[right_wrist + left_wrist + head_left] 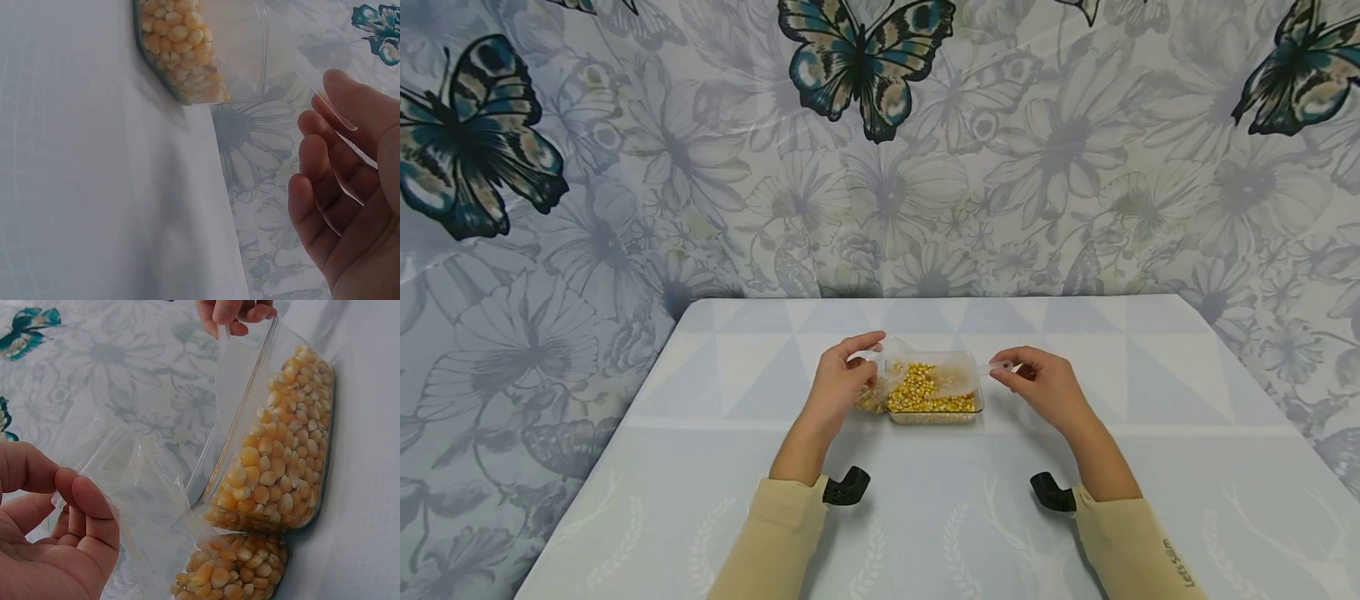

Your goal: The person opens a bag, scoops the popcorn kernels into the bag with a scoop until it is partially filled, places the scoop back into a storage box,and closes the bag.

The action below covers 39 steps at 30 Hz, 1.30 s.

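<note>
A clear rectangular container (934,418) holds yellow corn kernels (281,444) on the table. Against its left side rests a clear plastic bag (144,469) with more corn kernels (231,569) in its bottom. My left hand (847,371) pinches the bag's upper edge between thumb and fingers. On the other side, my right hand (1033,379) holds the handle of a translucent scoop (953,381) between thumb and index finger. The scoop's broad end is over the kernels inside the container; how deep it sits cannot be told. In the right wrist view the other fingers are loosely bent.
The table (955,500) has a pale geometric pattern and ends at a back edge by a cloth (925,208) printed with flowers and butterflies. Black curved pieces (847,487) stick out from both sleeve cuffs.
</note>
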### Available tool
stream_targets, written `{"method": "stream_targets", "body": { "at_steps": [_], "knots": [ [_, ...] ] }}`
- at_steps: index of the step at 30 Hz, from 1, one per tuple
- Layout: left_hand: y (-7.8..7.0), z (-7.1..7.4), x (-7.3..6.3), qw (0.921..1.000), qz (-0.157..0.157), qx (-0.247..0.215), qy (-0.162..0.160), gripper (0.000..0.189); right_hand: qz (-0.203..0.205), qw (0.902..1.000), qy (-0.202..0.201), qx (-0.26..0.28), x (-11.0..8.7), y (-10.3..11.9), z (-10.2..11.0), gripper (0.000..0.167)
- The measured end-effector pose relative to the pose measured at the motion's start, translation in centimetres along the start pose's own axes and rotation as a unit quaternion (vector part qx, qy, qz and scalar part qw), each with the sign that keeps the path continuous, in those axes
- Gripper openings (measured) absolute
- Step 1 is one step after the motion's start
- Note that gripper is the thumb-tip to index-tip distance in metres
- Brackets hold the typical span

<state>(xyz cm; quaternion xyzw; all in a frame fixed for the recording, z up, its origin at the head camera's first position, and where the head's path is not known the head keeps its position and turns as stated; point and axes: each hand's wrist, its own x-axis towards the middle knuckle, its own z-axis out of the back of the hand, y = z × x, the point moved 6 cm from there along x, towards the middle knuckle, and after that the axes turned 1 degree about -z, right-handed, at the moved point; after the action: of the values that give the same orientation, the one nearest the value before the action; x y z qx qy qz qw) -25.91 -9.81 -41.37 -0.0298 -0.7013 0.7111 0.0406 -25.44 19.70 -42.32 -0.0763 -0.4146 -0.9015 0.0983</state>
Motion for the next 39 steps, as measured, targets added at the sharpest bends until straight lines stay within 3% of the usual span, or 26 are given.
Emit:
{"method": "stream_targets", "body": {
  "at_steps": [26, 39],
  "knots": [
    [-0.1, 0.0, -0.1, 1.0000, -0.003, 0.005, 0.001, 0.054, -0.027, 0.9993, 0.019, -0.016, 0.2, -1.0, -1.0, 0.021],
    [0.0, 0.0, 0.0, 0.9999, -0.005, 0.009, 0.001, 0.054, -0.044, 0.9987, 0.016, 0.017, 0.2, -1.7, -1.4, 0.024]
  ]
}}
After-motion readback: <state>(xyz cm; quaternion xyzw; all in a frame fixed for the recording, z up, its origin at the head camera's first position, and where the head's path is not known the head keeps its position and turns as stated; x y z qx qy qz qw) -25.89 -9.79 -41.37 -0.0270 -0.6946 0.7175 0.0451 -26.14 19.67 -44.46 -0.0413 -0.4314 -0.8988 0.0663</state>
